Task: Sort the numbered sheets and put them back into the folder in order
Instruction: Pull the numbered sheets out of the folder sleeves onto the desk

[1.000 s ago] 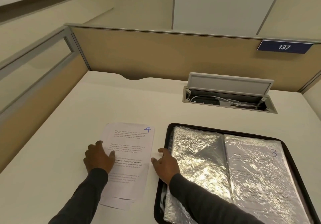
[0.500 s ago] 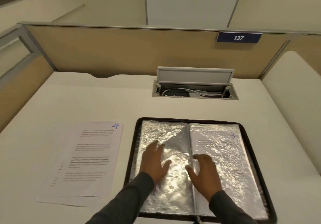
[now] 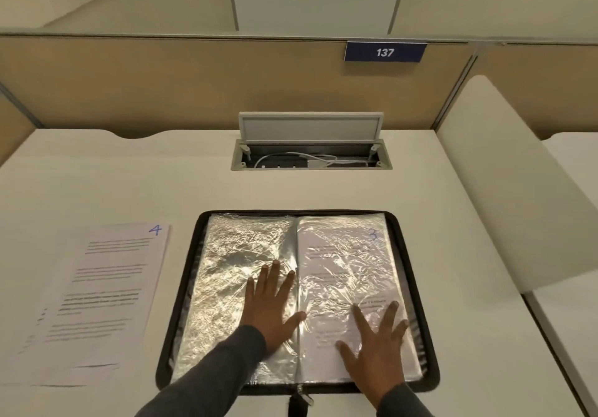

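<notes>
Well, my left fingers (image 3: pixel 274 279) lie spread and flat on the left sleeve (image 3: pixel 226 255) of the open folder (image 3: pixel 417 287), close to the spine, and they grip nothing. My right fingers (image 3: pixel 388 318) are just as straight and splayed, pressing the lower part of the right sleeve (image 3: pixel 326 316).

In that right sleeve sits the sheet marked 3 (image 3: pixel 343 255). Its number is at the top right corner, and the print is blurred by wrinkles and glare. The left sleeve shines so much that I cannot tell whether it holds a sheet.

The folder lies flat on the tabletop (image 3: pixel 129 183) with its black zip edge all round. Beside it on the left, not touching it, the sheet marked 4 (image 3: pixel 106 287) tops a thin stack. I cannot count the stack, and its near left corner runs out of my view.

Bare tabletop stretches from the folder's far edge to the open cable box (image 3: pixel 310 157). A narrower strip runs along the folder's right side.
</notes>
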{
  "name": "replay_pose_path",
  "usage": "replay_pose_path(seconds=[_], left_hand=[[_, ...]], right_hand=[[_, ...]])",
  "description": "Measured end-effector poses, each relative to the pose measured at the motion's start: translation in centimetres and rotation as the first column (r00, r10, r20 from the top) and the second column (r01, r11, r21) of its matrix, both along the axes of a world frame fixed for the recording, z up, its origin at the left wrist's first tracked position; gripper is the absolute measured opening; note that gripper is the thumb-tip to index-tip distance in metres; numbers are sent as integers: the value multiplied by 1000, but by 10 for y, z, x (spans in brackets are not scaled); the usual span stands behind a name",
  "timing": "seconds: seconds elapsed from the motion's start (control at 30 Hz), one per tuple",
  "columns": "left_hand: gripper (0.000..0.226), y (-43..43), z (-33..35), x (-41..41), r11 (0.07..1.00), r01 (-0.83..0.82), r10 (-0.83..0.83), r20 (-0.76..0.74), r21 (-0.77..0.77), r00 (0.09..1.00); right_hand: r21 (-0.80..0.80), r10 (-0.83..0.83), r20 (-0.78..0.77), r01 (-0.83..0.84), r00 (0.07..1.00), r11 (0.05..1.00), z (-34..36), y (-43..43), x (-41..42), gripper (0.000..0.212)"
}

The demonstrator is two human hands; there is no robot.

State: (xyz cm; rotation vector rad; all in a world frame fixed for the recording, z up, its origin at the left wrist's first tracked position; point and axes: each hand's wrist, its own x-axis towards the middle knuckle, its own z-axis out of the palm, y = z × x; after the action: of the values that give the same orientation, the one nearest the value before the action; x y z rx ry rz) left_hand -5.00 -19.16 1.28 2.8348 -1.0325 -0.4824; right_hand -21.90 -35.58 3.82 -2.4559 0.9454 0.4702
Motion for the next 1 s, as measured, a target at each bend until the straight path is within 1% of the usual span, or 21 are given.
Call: replay_pose_path(seconds=[0.07, 0.17, 0.27, 0.37, 0.43, 0.5, 0.57, 0.6, 0.67, 0.7, 0.83, 0.9, 0.93, 1.0], left_hand=[[87, -1, 3, 0, 1000, -19, 19, -5, -20, 1000], [92, -5, 10, -1, 999, -39, 39, -35, 4, 999], [90, -10, 13, -1, 998, -61, 62, -53, 31, 997], [88, -20, 20, -3, 995, -101, 101, -75, 4, 992], [86, -30, 23, -6, 995, -104, 104, -73, -2, 992], [84, -43, 25, -7, 994, -109, 105, -93, -31, 990], [83, -59, 29, -5, 993, -101, 93, -124, -64, 988], [82, -68, 33, -3, 993, -88, 78, -123, -79, 989], [79, -88, 43, 5, 989, -75, 62, -105, -126, 993], [78, -99, 49, 11, 984, -84, 69, -98, -157, 993], [71, -137, 71, 43, 940, -149, 133, -73, -308, 988], [67, -152, 81, 60, 933, -157, 129, -106, -323, 986], [61, -158, 85, 67, 936, -153, 118, -127, -317, 985], [38, -166, 94, 80, 933, -150, 99, -166, -327, 981]], right_hand=[[52, -20, 63, 16, 998, 999, 4, -3, 0, 77], [155, -98, 224, 64, 970, 986, 10, -9, 0, 73], [273, -216, 385, 113, 897, 955, 14, -22, 3, 70], [382, -353, 480, 171, 803, 908, 13, -46, 14, 74], [515, -480, 489, 203, 728, 833, 17, -66, 23, 75], [626, -574, 434, 226, 695, 747, 25, -87, 37, 70], [647, -620, 374, 285, 689, 707, 30, -108, 54, 62], [647, -625, 345, 305, 700, 699, 32, -118, 64, 53], [648, -605, 322, 297, 728, 702, 37, -131, 78, 21], [646, -588, 329, 278, 739, 711, 38, -136, 82, 8], [614, -476, 415, 148, 776, 776, 41, -140, 83, 11], [605, -440, 433, 108, 786, 789, 38, -139, 79, 13], [603, -433, 437, 101, 789, 792, 37, -139, 77, 14], [591, -418, 452, 87, 788, 802, 35, -139, 75, 16]])
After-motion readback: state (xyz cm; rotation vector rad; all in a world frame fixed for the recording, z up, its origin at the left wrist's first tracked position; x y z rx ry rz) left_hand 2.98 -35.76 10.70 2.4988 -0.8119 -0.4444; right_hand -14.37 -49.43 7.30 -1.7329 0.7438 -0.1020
